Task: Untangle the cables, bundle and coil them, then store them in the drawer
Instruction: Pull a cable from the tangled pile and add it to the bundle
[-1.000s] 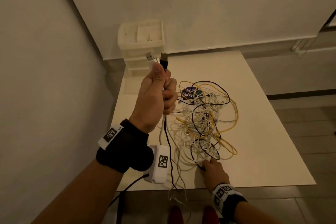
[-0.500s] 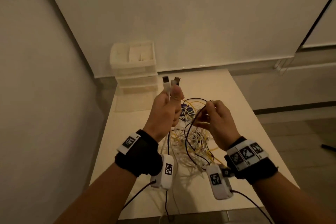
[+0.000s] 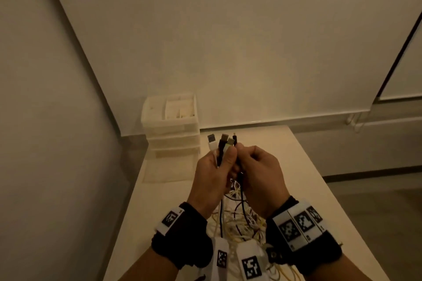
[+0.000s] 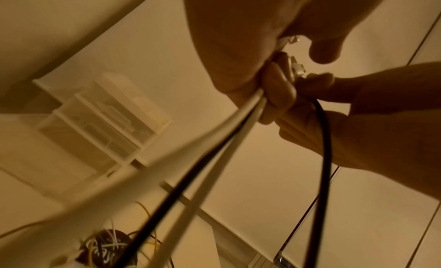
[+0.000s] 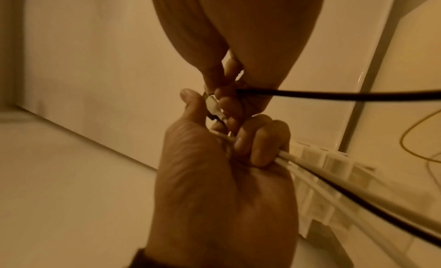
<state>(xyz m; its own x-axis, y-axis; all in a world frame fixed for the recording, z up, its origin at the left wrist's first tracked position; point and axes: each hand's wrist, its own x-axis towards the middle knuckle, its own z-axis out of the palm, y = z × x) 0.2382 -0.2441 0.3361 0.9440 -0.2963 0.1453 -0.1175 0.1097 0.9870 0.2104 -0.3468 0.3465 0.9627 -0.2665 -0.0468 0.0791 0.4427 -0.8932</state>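
Both hands are raised together above the near-centre of the table [image 3: 296,166], knuckles touching, wrists up and backs toward the head camera.

Left hand [image 3: 212,175]: fist curled round a bunch of cables, thumb lying up along them. Counted from the left-wrist view: two white cables [image 4: 167,158] and one black cable [image 4: 181,187] leave the bottom of the fist. Their plug ends [image 3: 221,143] stand out above the thumb, pointing up and away toward the far wall; three show on this side, one white-bodied, one dark, one pale.

Right hand [image 3: 258,173]: fingers curled, fingertips pinching a second black cable [image 5: 334,95] just under its small dark plug [image 3: 234,138], held right against the left hand's bunch. That plug also points up. Four plugs counted in all, roughly side by side.

Long axis of the held cables: near vertical, running from the fists down between the wrists into the tangled pile [image 3: 239,223] of white, yellow and black cable lying on the table beneath the hands. Number of cables in the pile cannot be told. A dark round object with white lettering [image 4: 105,251] lies in the pile.

One white drawer unit [image 3: 171,130] stands at the far-left corner of the table, against the wall, with stacked drawers and an open compartmented top. Whether any drawer is pulled out cannot be told.
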